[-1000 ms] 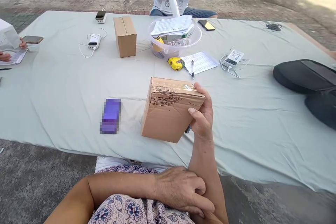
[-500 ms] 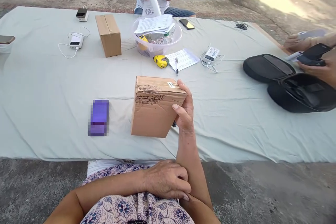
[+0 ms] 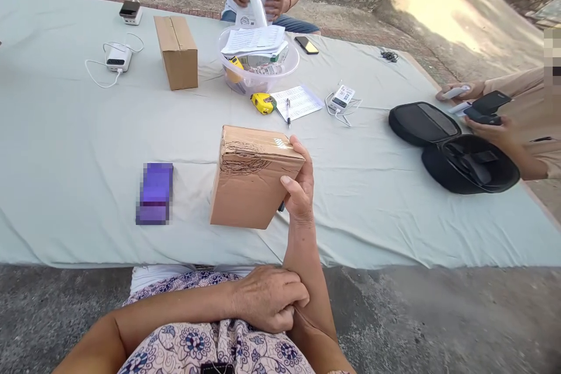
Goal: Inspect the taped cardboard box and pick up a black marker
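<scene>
The right hand (image 3: 300, 181) grasps the scribbled box (image 3: 248, 193) at its right side. The left hand (image 3: 269, 299), fingers curled, lies against the right forearm (image 3: 305, 251).

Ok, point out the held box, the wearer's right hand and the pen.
Held box (image 3: 245, 198): head view, broad face toward the wearer.
Right hand (image 3: 301, 190): head view, middle of the hand, near the thumb's base.
Pen (image 3: 288, 111): head view, middle of the barrel.

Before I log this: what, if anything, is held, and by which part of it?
The right grip holds the scribbled-on cardboard box by its right edge, near the upper corner.
</scene>
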Motion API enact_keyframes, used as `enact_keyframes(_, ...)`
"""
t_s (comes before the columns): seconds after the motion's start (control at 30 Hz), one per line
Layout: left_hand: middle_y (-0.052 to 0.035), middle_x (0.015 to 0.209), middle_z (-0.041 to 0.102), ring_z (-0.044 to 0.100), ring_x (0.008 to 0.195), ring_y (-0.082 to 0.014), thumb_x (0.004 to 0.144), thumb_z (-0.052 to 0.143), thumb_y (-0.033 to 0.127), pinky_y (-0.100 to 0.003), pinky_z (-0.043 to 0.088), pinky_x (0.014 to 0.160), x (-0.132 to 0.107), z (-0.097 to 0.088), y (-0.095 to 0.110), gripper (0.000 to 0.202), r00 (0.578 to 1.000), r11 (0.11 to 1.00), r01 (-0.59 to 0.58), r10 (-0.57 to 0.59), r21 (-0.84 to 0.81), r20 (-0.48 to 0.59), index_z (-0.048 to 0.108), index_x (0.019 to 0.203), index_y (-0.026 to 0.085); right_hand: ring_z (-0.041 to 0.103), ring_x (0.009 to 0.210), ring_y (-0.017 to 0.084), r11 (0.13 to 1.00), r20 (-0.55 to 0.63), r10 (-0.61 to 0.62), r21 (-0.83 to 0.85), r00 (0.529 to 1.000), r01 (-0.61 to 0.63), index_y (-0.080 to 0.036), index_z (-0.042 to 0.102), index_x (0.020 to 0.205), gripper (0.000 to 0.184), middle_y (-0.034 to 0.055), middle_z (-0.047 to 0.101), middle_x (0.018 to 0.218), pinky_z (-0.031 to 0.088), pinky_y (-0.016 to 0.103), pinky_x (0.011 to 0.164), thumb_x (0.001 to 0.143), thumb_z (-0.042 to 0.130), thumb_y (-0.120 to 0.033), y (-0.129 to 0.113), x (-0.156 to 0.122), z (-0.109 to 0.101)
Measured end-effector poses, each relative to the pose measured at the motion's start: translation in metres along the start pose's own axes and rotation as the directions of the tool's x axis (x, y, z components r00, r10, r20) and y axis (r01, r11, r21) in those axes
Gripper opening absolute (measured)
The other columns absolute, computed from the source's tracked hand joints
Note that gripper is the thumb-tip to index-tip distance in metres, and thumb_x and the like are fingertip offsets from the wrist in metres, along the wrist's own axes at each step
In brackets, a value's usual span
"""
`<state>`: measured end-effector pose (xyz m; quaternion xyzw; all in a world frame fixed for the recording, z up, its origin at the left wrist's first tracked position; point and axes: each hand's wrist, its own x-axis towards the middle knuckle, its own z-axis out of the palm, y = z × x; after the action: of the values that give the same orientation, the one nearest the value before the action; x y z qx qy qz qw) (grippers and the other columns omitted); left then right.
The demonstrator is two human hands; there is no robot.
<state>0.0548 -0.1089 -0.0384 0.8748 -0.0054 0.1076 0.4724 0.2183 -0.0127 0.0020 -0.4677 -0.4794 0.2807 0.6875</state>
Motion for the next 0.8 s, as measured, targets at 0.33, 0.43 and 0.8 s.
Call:
enact_keyframes(0.33, -0.0026, 0.078, 0.063, 0.064, 0.072, -0.0259, 0.073, 0.066, 0.032, -0.04, 0.036, 0.054, 0.007, 0.008, 0.017, 0.038, 0.987, 0.97, 0.159, -0.161, 0.186, 0.0, 0.029, 0.077, 0.026, 0.034, 0.157, 0.031, 1.0, -0.024, 0.008, 0.004, 1.0, -0.008, -0.035, 0.057, 0.138, 0.065, -0.0005, 0.04, 0.169, 0.037, 0.052, 0.125, 0.076, 0.075, -0.046, -0.001, -0.003, 0.001)
enact_keyframes(0.43, -0.0052, 0.084, 0.065, 0.065, 0.076, -0.0276, 0.07, 0.066, 0.02, -0.04, 0.036, 0.055, 0.007, 0.01, 0.015, 0.032, 0.989, 0.968, 0.145, -0.149, 0.203, 0.004, 0.036, 0.079, 0.026, 0.035, 0.157, 0.032, 1.0, -0.016, 0.007, 0.03, 1.0, -0.007, -0.035, 0.058, 0.137, 0.064, 0.0, 0.039, 0.169, 0.039, 0.052, 0.124, 0.076, 0.077, -0.045, 0.0, -0.003, 0.0)
enact_keyframes(0.8, -0.0021, 0.091, 0.069, 0.068, 0.084, -0.024, 0.084, 0.065, 0.05, -0.038, 0.047, 0.069, 0.007, -0.005, 0.031, 0.031, 0.962, 0.939, 0.261, -0.271, 0.225, 0.014, 0.05, 0.088, 0.023, 0.035, 0.157, 0.032, 1.0, 0.013, 0.019, 0.013, 1.0, -0.019, -0.037, 0.057, 0.137, 0.065, -0.0006, 0.042, 0.167, 0.042, 0.051, 0.123, 0.077, 0.078, -0.051, 0.0, -0.004, -0.003)
